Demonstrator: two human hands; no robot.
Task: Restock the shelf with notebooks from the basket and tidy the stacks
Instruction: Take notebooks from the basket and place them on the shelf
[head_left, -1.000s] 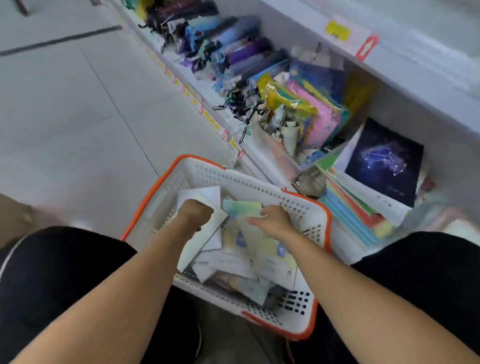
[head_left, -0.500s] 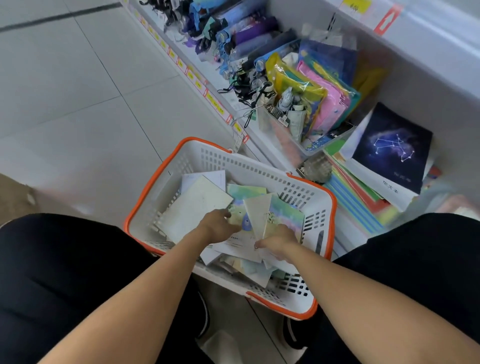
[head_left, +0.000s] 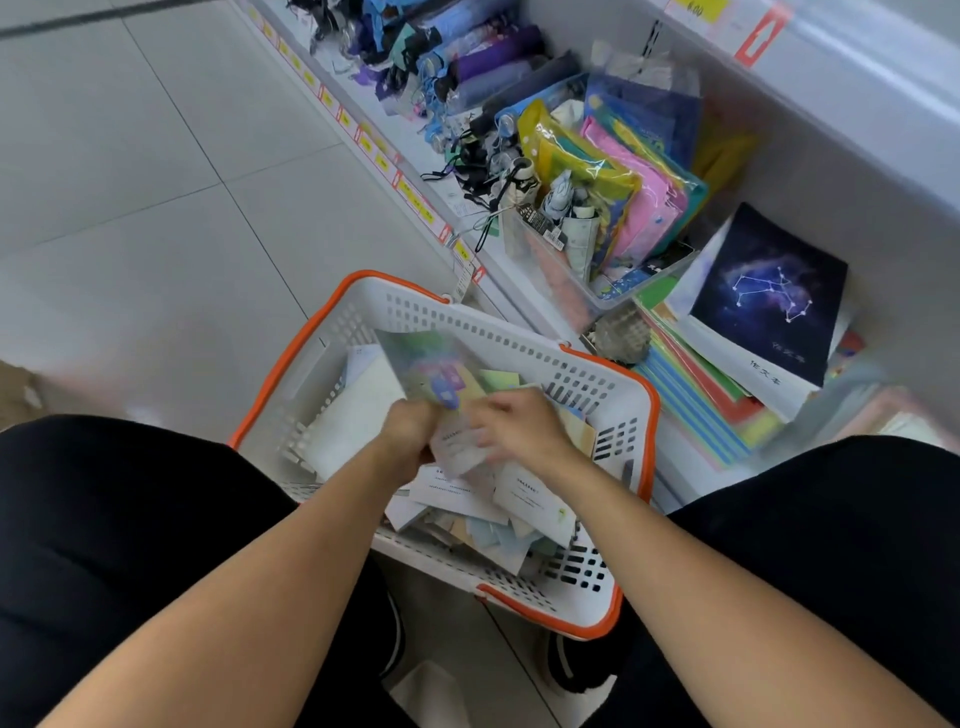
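Both hands meet over the white, orange-rimmed basket (head_left: 618, 410) on the floor. The left hand (head_left: 408, 434) and the right hand (head_left: 522, 428) each grip the same blurred pastel notebook (head_left: 441, 387), lifted above the loose notebooks (head_left: 488, 514) inside. To the right, a constellation notebook (head_left: 769, 291) tops the shelf stack (head_left: 696, 410).

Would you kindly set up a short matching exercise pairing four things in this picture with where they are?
Things:
1. dark starry notebook
2. basket
3. umbrellas
4. pastel notebook

Places:
A. on the floor between the knees
B. held by both hands over the basket
C. on top of the shelf stack, right
D. far along the shelf, top of view

Pairs: 1-C, 2-A, 3-D, 4-B
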